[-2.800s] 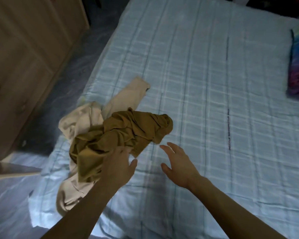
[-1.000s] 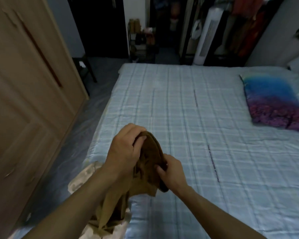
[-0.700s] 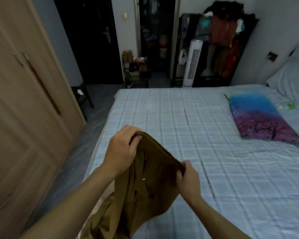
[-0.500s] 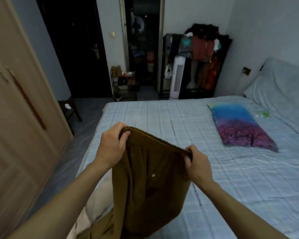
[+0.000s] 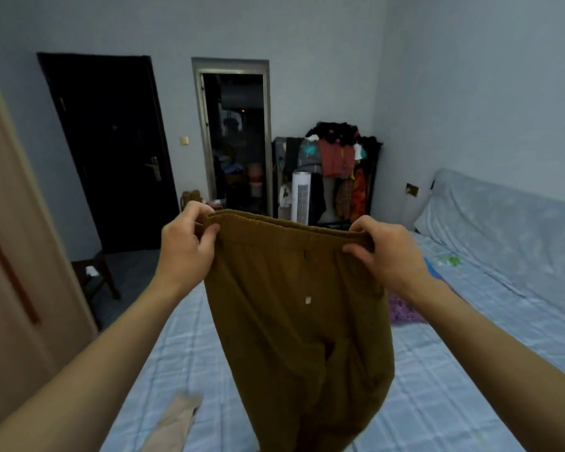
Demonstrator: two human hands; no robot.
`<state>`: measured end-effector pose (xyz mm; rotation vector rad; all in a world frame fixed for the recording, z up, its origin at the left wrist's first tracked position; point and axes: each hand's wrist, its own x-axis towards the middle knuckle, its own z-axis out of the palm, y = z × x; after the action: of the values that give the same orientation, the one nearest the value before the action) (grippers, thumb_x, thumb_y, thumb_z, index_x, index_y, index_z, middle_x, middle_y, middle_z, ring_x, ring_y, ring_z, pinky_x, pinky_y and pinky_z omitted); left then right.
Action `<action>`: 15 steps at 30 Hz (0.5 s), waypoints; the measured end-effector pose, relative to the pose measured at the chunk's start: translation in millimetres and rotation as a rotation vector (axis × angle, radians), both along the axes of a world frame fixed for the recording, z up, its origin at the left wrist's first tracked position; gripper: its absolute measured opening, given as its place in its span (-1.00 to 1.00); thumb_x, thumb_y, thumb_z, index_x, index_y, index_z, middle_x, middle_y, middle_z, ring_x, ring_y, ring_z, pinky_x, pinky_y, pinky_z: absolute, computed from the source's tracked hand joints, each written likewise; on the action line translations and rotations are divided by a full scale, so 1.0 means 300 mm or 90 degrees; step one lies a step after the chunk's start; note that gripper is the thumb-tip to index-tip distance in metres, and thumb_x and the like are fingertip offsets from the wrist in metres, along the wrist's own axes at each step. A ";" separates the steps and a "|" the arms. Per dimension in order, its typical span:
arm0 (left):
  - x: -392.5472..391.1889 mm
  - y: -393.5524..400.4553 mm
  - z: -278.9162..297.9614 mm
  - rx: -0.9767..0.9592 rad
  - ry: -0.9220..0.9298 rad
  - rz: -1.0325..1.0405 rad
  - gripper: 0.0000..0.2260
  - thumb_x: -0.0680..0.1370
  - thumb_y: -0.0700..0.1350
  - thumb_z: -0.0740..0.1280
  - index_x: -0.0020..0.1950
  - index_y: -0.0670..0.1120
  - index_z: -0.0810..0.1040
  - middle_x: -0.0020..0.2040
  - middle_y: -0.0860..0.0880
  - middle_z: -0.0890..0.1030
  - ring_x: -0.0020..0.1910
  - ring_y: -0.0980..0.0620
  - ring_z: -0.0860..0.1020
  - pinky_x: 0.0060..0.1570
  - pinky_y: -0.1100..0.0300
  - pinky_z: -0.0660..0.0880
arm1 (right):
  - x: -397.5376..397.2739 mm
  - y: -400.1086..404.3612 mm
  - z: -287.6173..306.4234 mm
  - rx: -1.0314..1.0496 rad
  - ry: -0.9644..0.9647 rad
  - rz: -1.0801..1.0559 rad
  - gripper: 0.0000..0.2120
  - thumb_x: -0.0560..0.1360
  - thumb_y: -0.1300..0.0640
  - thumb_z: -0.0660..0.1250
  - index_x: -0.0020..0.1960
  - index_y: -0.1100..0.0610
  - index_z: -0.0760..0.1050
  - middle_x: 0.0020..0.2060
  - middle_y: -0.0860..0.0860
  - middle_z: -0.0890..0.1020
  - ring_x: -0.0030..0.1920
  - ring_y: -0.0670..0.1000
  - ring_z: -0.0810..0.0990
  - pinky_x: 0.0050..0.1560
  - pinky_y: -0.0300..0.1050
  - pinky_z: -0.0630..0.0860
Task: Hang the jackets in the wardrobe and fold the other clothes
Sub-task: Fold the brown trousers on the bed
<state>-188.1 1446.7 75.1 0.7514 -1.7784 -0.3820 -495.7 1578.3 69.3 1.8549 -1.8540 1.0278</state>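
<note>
The bed (image 5: 454, 370), covered in a pale blue checked sheet, filled the lower part of the view, with a long pale bolster along its right side against the wall. The wardrobe (image 5: 17, 272) stood at the left edge, wooden doors closed, a dark vertical handle visible. Two doorways were in the far wall: a dark door (image 5: 111, 151) on the left and an open doorway (image 5: 238, 141) beside it. A clothes rack (image 5: 336, 164) in the far corner was loaded with garments, some heaped on top and others hanging below; a white tower fan (image 5: 300, 197) stood just in front of it. The brown trousers (image 5: 300, 321) were held up above the bed, long axis vertical, elastic waistband at the top and stretched roughly level, legs hanging down out of frame at the bottom. The left hand (image 5: 185, 249) gripped the left end of the waistband, fingers and thumb curled over the fabric. The right hand (image 5: 385, 252) gripped the right end in the same way. A beige garment (image 5: 173, 422) lay on the bed at the lower left, partly out of view. A purple and blue cushion (image 5: 405, 311) lay on the bed, mostly hidden behind the right wrist and the trousers. A small dark stool (image 5: 95, 275) stood on the floor between wardrobe and bed.
</note>
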 end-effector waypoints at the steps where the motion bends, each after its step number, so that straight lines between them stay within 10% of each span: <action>1: 0.002 -0.001 0.002 0.012 0.012 -0.006 -0.88 0.62 -0.15 0.31 0.00 0.08 0.51 -0.17 0.03 0.58 -0.22 0.12 0.57 -0.28 0.15 0.57 | -0.009 0.013 0.012 0.048 0.025 0.021 -0.80 0.47 0.00 0.47 0.04 -0.07 0.50 -0.19 -0.14 0.59 -0.19 -0.11 0.56 -0.19 -0.21 0.47; 8: 0.042 0.016 -0.068 0.046 -0.092 -0.047 -0.75 0.63 -0.25 0.27 0.15 0.12 0.45 -0.12 -0.06 0.55 -0.20 -0.04 0.58 -0.25 -0.14 0.60 | -0.037 0.060 -0.124 0.268 0.039 0.083 -0.74 0.47 0.17 0.43 0.01 -0.13 0.45 -0.12 -0.18 0.56 -0.07 -0.11 0.55 -0.03 -0.08 0.56; 15: 0.162 0.007 -0.145 -0.017 -0.269 -0.062 -0.70 0.61 -0.28 0.29 0.16 0.14 0.49 0.04 0.13 0.53 -0.05 0.19 0.53 -0.13 0.26 0.48 | -0.028 0.066 -0.217 0.153 -0.066 0.159 -0.71 0.54 0.27 0.36 0.05 -0.11 0.46 0.04 -0.15 0.50 0.06 -0.15 0.51 0.05 -0.16 0.56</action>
<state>-139.4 1448.8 31.6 0.7667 -2.2180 -0.2760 -504.0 1598.1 4.2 2.2601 -1.9111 1.0339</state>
